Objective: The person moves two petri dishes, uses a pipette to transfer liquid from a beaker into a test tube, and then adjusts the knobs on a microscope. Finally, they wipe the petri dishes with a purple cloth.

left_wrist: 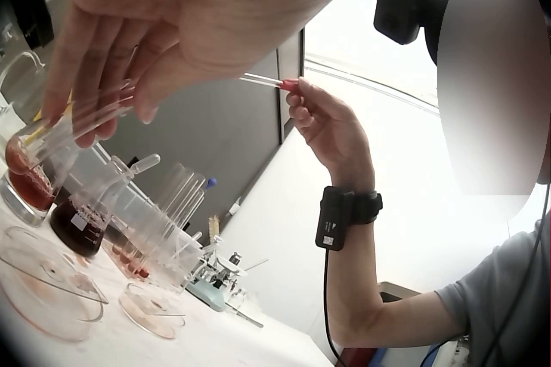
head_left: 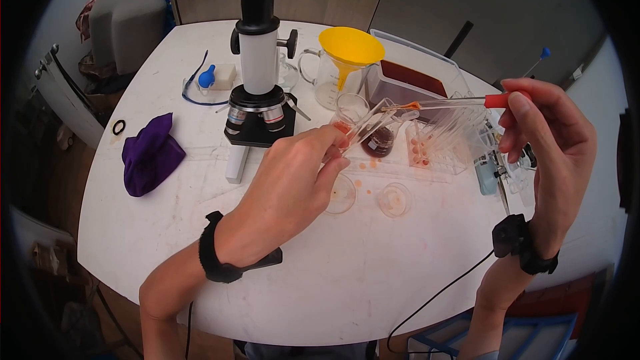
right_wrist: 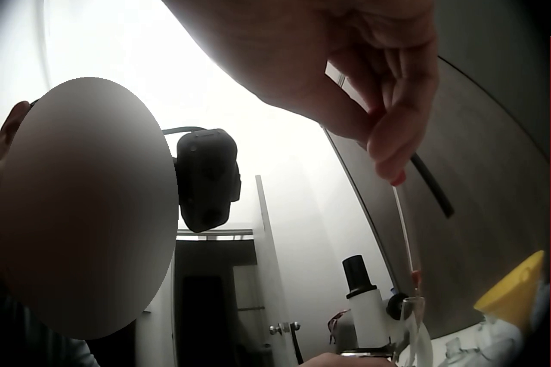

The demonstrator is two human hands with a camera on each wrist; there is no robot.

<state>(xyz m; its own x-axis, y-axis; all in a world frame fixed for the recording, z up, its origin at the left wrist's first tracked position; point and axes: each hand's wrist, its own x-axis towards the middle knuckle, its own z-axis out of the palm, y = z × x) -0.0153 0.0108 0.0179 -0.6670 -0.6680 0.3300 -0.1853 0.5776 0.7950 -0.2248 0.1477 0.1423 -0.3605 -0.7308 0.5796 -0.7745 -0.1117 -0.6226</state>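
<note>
Red-topped dropper (head_left: 453, 102) is pinched in the right hand (head_left: 553, 137), its orange-tinted end close to the mouth of a tilted glass tube (head_left: 368, 125) that the left hand (head_left: 290, 170) grips above the middle of the white table (head_left: 373, 280). Below lie two shallow dishes (head_left: 395, 208), then a dark-filled flask (head_left: 378, 145); towards the table's far edge stand a microscope (head_left: 258, 63) and a jug (head_left: 327, 85) topped by a yellow funnel (head_left: 351, 45).

A white table (head_left: 373, 280), its top marked with small orange spots (head_left: 363, 166) near two petri dishes (head_left: 395, 200), carries a microscope (head_left: 257, 63), with a crumpled purple cloth (head_left: 153, 157) and a black ring (head_left: 115, 130) off to the left; farther back stands a measuring jug (head_left: 326, 90), and nearer are a beaker (left_wrist: 31, 190) of red liquid, a darker conical flask (head_left: 379, 143) and a test-tube rack (head_left: 433, 162)
</note>
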